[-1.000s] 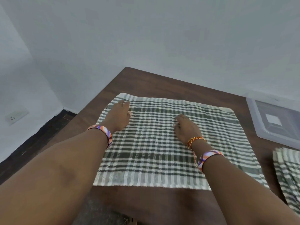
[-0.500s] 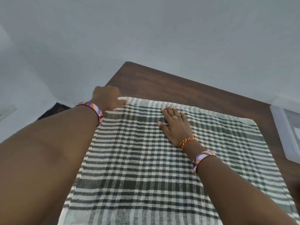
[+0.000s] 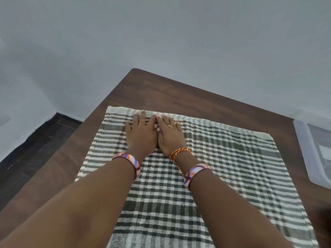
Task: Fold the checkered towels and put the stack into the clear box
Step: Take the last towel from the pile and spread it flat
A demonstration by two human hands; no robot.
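Note:
A green-and-white checkered towel [image 3: 223, 172] lies spread flat on the dark wooden table [image 3: 161, 92]. My left hand [image 3: 141, 135] and my right hand [image 3: 170, 136] lie side by side, palms down, fingers straight, on the towel near its far edge. The two hands touch each other at the thumbs. The clear box [image 3: 311, 153] sits at the right edge of the table, partly cut off by the frame.
A grey wall stands behind the table's far edge. The table's left edge drops to a dark floor [image 3: 32, 149] at the left. Bare wood shows between the towel's far edge and the wall.
My left hand has come in from the towel's far left corner to the middle. My right hand slid slightly towards the far edge, so both hands now lie together.

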